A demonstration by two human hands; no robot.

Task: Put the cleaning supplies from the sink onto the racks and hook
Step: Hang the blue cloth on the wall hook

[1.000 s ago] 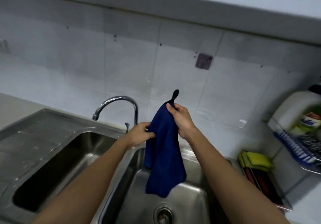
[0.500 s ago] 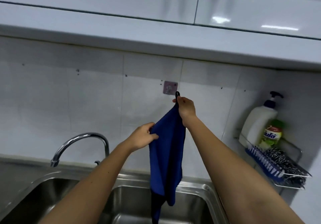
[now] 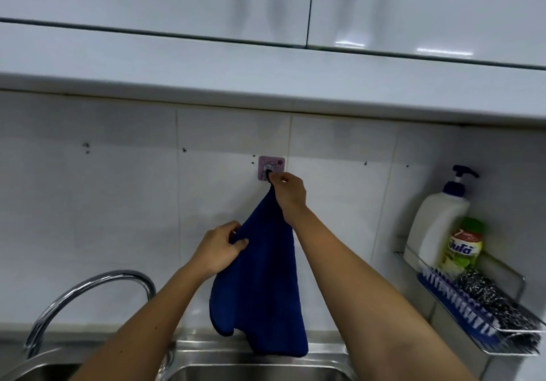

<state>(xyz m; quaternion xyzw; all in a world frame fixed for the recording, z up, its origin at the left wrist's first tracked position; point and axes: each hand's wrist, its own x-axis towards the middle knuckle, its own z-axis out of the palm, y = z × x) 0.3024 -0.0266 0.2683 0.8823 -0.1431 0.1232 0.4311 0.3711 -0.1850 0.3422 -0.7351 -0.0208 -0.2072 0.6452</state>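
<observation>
Right hand (image 3: 288, 193) pinching black loop of dark blue microfibre cloth (image 3: 260, 286) at small pink adhesive wall hook (image 3: 271, 168); left hand (image 3: 220, 249) gripping cloth edge. Risk: loop missing hook, cloth dropping into sink.

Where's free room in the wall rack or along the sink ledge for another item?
The wire rack is crowded: pump bottle, green-capped bottle, scrub brush and steel scourer fill it. Bare ledge lies between the faucet and the blue cloth, which both hands hold at the wall hook.
</observation>
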